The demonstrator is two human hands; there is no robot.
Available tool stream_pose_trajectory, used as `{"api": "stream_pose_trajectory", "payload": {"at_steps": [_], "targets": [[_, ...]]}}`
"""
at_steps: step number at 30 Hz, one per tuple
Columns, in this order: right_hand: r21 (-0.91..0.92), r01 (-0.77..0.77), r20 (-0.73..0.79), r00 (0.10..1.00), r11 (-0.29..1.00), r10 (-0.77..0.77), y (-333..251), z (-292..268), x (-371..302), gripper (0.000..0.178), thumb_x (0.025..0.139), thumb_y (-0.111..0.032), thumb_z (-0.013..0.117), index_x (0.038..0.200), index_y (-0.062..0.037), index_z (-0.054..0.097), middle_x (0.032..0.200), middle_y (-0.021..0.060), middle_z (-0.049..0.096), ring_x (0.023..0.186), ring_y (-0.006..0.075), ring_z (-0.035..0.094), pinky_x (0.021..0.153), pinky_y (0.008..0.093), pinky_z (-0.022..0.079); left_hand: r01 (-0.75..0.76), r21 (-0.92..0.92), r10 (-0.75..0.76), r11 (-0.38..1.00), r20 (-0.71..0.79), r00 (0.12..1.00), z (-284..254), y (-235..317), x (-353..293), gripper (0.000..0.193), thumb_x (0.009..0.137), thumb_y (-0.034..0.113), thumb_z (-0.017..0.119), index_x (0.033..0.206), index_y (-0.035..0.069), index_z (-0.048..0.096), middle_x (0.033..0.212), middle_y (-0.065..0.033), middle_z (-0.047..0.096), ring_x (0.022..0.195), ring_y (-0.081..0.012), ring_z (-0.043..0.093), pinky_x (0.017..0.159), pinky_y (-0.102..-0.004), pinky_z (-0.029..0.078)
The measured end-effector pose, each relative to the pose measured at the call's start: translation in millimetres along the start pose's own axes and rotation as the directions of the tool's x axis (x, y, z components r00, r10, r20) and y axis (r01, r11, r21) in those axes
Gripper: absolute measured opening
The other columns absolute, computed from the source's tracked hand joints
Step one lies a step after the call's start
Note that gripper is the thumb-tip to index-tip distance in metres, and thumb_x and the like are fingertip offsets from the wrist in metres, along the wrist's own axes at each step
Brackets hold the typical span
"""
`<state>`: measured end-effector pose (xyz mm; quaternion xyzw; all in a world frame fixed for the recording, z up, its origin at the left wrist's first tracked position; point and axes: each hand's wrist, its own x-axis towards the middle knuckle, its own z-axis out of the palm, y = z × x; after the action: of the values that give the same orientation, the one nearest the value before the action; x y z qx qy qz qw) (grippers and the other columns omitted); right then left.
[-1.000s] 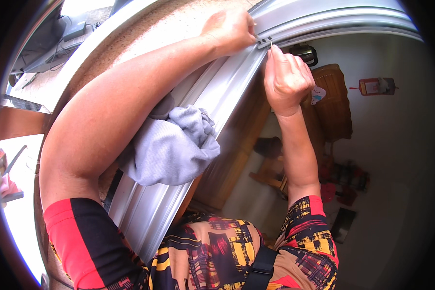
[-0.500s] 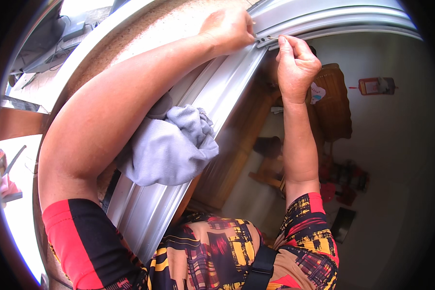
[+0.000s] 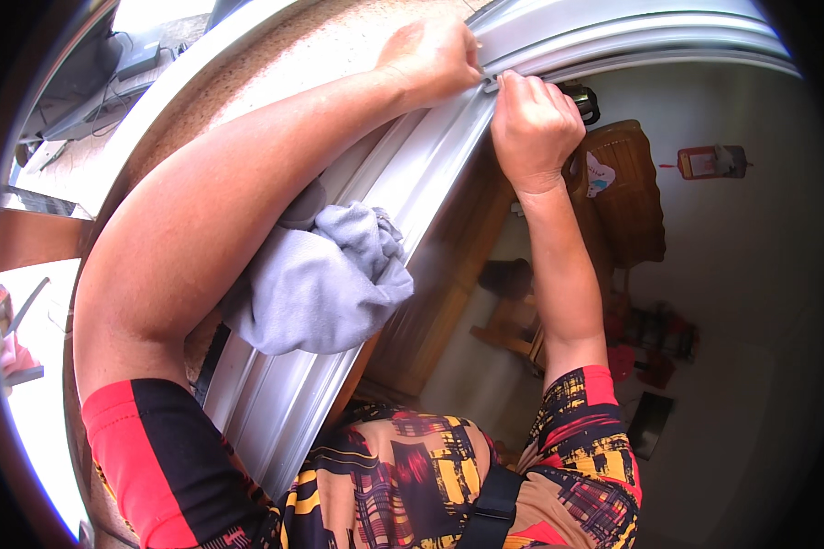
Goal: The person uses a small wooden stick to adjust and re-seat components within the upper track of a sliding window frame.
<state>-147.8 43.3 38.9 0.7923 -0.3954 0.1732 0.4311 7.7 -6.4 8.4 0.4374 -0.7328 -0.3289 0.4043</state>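
Observation:
Both my hands meet at the corner of a silver metal window frame (image 3: pixel 435 169). My left hand (image 3: pixel 433 62) is closed against the frame, its fingers curled; what they grip is hidden. Just to its right, my right hand (image 3: pixel 537 128) is closed, fingertips pinched at the small metal fitting (image 3: pixel 491 84) on the frame's corner. The hand covers most of that fitting and whatever sits in the pinch. Below my left forearm, a crumpled grey cloth (image 3: pixel 316 288) drapes over the frame's lower rail, touched by neither hand.
A speckled stone ledge (image 3: pixel 275 69) runs outside the frame on the left, with electronic equipment (image 3: pixel 73 78) beyond it. On the room side stand a brown wooden chair back (image 3: pixel 627 192) and a small wooden stool (image 3: pixel 508 329). A red-framed item (image 3: pixel 712 163) is farther right.
My right hand has moved left and turned, bringing its fingertips onto the fitting. The thin brass-coloured piece it pinched is now out of sight. My left hand has stayed in place.

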Motion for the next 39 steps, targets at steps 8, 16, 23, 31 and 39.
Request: {"api": "stream_pose_trajectory", "payload": {"at_steps": [8,16,23,31,39], "targets": [[0.379,-0.465,0.128,0.883,0.801,0.452,2.7,-13.2,11.9,0.012,0.082,-0.013,0.067,0.077,-0.0029,0.062,0.063,0.0129,0.062,0.055,0.0288,0.061,0.053,0.0364,0.047,-0.001,-0.014,0.001,1.0,-0.001,1.0,1.4,-2.7,-0.4,0.012,0.072,0.014,0.069,0.081,0.007,0.072,0.079,-0.0118,0.069,0.076,-0.0232,0.067,0.074,-0.0346,0.052],[0.635,-0.548,0.159,0.783,0.545,0.602,-1.1,-21.1,-7.2,0.003,0.083,-0.001,0.067,0.085,0.0019,0.067,0.064,0.0065,0.063,0.056,0.0116,0.057,0.054,0.0258,0.046,-0.011,-0.004,0.011,1.0,0.005,1.0,1.5,-2.4,-0.3,0.012,0.073,0.014,0.069,0.082,0.006,0.072,0.079,-0.0121,0.069,0.076,-0.0233,0.067,0.074,-0.0348,0.052],[0.221,-0.052,-0.089,0.993,0.974,0.073,-6.9,-9.6,-16.8,0.008,0.073,-0.004,0.071,0.081,-0.005,0.067,0.061,0.0047,0.055,0.054,0.0226,0.053,0.051,0.0334,0.041,-0.011,0.013,0.011,1.0,0.0,1.0,1.0,-1.2,-0.6,0.011,0.073,0.014,0.07,0.082,0.006,0.072,0.079,-0.012,0.069,0.077,-0.0232,0.068,0.074,-0.0345,0.052],[0.329,-0.185,0.014,0.981,0.926,0.192,-5.5,-1.3,-5.0,0.007,0.077,-0.007,0.068,0.073,-0.0047,0.063,0.063,0.008,0.06,0.057,0.0256,0.058,0.052,0.0339,0.045,-0.02,0.0,0.02,1.0,0.007,1.0,1.6,-5.7,1.5,0.012,0.073,0.013,0.069,0.082,0.007,0.072,0.078,-0.0118,0.069,0.076,-0.0228,0.067,0.074,-0.0345,0.052],[0.526,-0.561,0.219,0.816,0.64,0.535,-1.8,-10.5,-0.3,0.009,0.08,-0.006,0.069,0.076,-0.001,0.063,0.061,0.0135,0.06,0.052,0.0264,0.058,0.053,0.0317,0.045,-0.004,0.008,0.004,1.0,0.011,1.0,-1.6,0.6,-1.9,0.011,0.074,0.014,0.07,0.082,0.007,0.072,0.079,-0.0112,0.069,0.076,-0.0219,0.067,0.074,-0.0339,0.052]]}}
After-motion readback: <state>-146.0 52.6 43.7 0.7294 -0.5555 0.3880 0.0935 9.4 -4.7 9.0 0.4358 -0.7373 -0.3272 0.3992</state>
